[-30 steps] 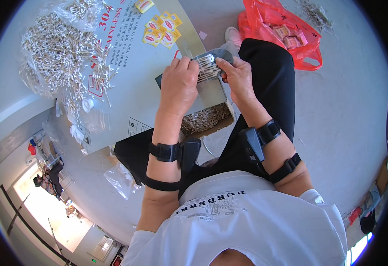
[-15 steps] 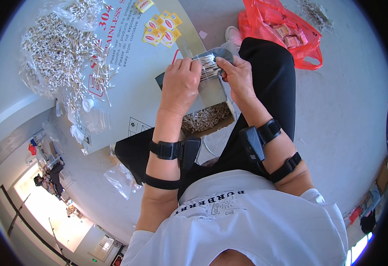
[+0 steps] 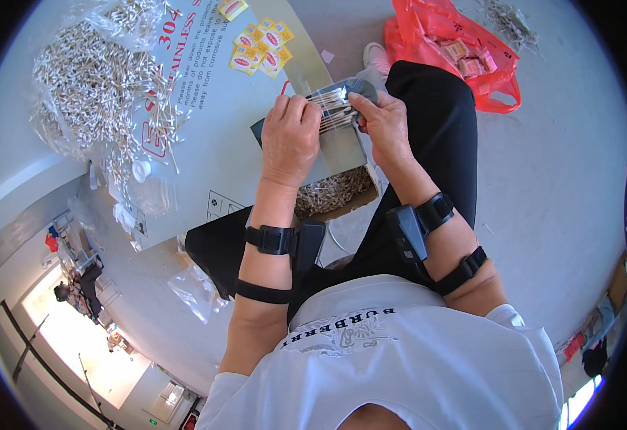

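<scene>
Between my hands is a small clear plastic bag with a dark-tinted part, filled with a bundle of white-tipped cotton swabs (image 3: 336,109). My right hand (image 3: 383,123) pinches the bag's right end, thumb on top. At the swabs' left ends is my left hand (image 3: 290,137), its fingers curled with the back of the hand up. Its fingertips are hidden, so what they grip cannot be made out. Just below the bundle stands an open cardboard box (image 3: 336,192) with many loose cotton swabs in it, partly covered by my left forearm.
On the table (image 3: 217,154) at left lies a large clear bag (image 3: 123,25) spilling a heap of cotton swabs (image 3: 91,82). Yellow packets (image 3: 262,44) lie near the far edge. A red plastic bag (image 3: 414,32) holding pink packs (image 3: 464,57) sits on the floor at right.
My left hand has shifted slightly left, showing a bit more of the swabs' left ends. My right hand and the bag have hardly moved.
</scene>
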A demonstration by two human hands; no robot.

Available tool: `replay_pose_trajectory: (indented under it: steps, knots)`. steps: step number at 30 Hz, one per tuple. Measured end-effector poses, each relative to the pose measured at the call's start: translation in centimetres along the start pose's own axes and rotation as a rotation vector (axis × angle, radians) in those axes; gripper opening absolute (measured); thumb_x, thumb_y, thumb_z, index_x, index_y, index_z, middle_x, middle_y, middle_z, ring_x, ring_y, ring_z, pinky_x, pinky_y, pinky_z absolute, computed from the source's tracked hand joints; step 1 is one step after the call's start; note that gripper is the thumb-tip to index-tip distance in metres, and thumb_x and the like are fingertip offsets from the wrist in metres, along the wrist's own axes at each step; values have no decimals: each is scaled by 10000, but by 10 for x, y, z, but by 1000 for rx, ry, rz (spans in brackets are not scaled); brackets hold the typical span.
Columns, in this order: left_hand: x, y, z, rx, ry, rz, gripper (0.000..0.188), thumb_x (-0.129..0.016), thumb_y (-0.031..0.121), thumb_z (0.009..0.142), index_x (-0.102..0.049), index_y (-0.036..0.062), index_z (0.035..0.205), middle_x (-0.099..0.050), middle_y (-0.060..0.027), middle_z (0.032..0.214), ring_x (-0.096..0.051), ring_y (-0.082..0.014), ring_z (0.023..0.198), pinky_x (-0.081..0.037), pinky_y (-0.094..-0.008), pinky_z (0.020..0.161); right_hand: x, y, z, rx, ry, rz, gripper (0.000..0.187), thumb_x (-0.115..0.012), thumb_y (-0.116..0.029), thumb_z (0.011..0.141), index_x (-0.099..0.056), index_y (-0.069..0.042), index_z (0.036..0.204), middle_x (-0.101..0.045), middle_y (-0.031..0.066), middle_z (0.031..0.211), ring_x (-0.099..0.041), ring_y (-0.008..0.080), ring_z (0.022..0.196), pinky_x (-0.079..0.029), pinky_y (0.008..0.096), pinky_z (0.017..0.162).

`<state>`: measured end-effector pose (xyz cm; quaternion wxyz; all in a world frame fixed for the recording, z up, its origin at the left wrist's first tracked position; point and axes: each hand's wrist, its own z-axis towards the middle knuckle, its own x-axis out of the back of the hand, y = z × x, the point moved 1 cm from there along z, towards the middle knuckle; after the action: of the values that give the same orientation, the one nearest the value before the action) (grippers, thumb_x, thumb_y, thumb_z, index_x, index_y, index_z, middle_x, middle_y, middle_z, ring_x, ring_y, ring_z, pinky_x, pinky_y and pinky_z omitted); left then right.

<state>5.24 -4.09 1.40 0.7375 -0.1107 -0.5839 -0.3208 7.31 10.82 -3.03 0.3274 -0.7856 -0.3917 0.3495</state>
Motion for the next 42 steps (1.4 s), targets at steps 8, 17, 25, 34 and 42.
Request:
replay_pose_trajectory:
  steps: [8, 17, 25, 34, 42]
  knots:
    - [6, 5, -3, 10, -8, -11, 114, -622, 9, 713, -579, 41, 813, -517, -83, 805, -553, -266, 805, -525, -350, 672, 0, 0, 0, 3, -16, 28, 95, -708, -95, 859, -705, -16, 806, -568, -32, 637, -427, 52, 542, -333, 240, 496]
    - [-2, -4, -20, 389, 172, -329, 215, -654, -42, 725, -639, 39, 925, -604, -96, 883, -603, -295, 838, -512, -400, 732, -1, -2, -1, 6, -21, 35, 98, -708, -98, 858, -702, -19, 799, -564, -36, 633, -434, 50, 546, -333, 239, 494]
    - [0, -2, -15, 394, 88, -263, 213, -696, -2, 733, -643, 64, 928, -592, -80, 931, -577, -281, 916, -483, -392, 759, -1, -3, -2, -23, 0, 9, 97, -726, -92, 831, -685, -30, 769, -571, -34, 634, -444, 50, 547, -356, 233, 501]
    - [-10, 29, -16, 276, -214, 42, 807, -663, 393, 847, -312, -2, 1456, -270, -201, 1539, -219, -361, 1438, -166, -520, 1154, 0, -4, -3, -32, 10, 49, 83, -720, -70, 817, -686, -24, 757, -588, -28, 642, -467, 51, 541, -373, 232, 503]
    - [-20, 40, -17, 341, -224, -28, 943, -665, 475, 824, -222, -19, 1495, -202, -245, 1561, -150, -361, 1471, -109, -524, 1174, 5, 2, 2, -39, 20, 38, 117, -712, -92, 829, -681, -32, 734, -579, -32, 634, -467, 60, 531, -377, 231, 502]
